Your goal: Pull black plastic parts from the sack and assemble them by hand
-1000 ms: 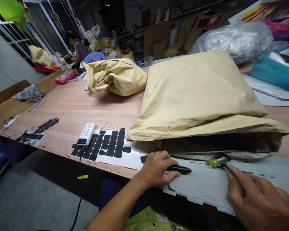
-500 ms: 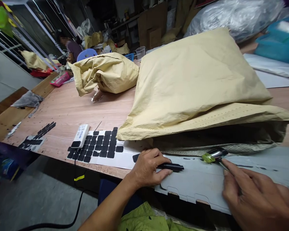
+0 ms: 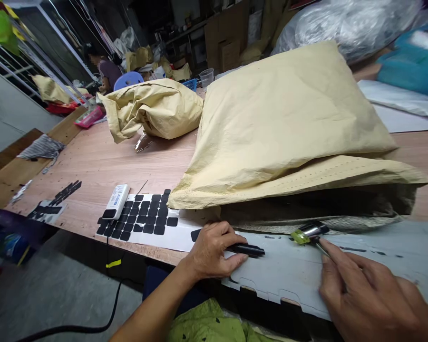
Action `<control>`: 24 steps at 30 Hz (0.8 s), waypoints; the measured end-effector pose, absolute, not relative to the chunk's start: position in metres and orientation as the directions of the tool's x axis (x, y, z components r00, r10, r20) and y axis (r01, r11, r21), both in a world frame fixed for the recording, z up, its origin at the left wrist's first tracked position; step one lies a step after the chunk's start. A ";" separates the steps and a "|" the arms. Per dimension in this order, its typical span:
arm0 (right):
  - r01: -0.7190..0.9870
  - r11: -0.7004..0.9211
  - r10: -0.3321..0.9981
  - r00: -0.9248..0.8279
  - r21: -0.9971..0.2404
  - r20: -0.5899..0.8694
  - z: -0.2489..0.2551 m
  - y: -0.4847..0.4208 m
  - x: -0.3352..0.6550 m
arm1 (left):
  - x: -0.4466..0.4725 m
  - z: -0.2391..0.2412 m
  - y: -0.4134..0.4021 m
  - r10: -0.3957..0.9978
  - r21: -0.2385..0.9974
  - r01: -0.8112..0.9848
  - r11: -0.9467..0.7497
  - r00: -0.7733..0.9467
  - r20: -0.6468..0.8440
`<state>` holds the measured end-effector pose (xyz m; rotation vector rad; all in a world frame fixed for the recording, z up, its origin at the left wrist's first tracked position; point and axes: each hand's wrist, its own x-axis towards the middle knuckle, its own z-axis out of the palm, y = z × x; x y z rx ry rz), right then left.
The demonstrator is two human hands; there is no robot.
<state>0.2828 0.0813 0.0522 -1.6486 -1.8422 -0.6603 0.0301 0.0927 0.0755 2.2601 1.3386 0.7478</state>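
Note:
My left hand (image 3: pixel 216 249) rests at the table's front edge, thumb and fingers closed around a slim black piece (image 3: pixel 249 250) whose end sticks out to the right. It lies over a grey board (image 3: pixel 281 266). My right hand (image 3: pixel 371 285) pinches a thin metal-shafted tool (image 3: pixel 323 248). Close to that tool's tip is a shiny dark cylindrical thing (image 3: pixel 313 229) with a yellow-green wrapped end (image 3: pixel 300 237); whether they are joined I cannot tell. Behind both hands lies a large tan paper sack (image 3: pixel 288 123), its dark mouth facing me.
Left of my hands, a white sheet with black rounded stickers (image 3: pixel 150 213) lies under a white corded device (image 3: pixel 116 202). A crumpled tan sack (image 3: pixel 164 109) stands farther back. Clear plastic bags (image 3: pixel 345 28) are piled back right. A person (image 3: pixel 109 71) sits far left.
The view has shifted slightly, so the hands and sack appear a little farther left. Both hands keep the same grips.

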 end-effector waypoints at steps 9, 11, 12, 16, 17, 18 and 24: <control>0.993 0.114 0.708 -0.103 0.031 0.698 0.050 0.079 0.278 | 0.029 0.076 0.093 0.875 0.598 0.642 -0.480 0.396 0.277; 0.996 0.092 0.744 -0.067 -0.003 0.665 0.049 0.078 0.276 | 0.028 0.075 0.093 0.877 0.614 0.629 -0.477 0.391 0.280; 0.996 0.084 0.752 -0.053 -0.016 0.658 0.048 0.077 0.276 | 0.027 0.074 0.093 0.878 0.626 0.619 -0.474 0.389 0.280; 0.990 0.092 0.795 -0.008 -0.108 0.606 0.050 0.078 0.278 | 0.024 0.071 0.095 0.881 0.673 0.578 -0.461 0.385 0.274; 0.981 0.116 0.808 -0.001 -0.157 0.589 0.052 0.078 0.279 | 0.024 0.071 0.095 0.882 0.681 0.570 -0.459 0.387 0.270; 0.964 0.151 0.818 0.003 -0.219 0.575 0.055 0.077 0.278 | 0.023 0.072 0.096 0.881 0.688 0.563 -0.457 0.392 0.265; 0.664 0.412 0.853 -0.040 -0.624 0.520 0.076 0.050 0.248 | 0.024 0.077 0.096 0.908 0.753 0.541 -0.375 0.377 0.182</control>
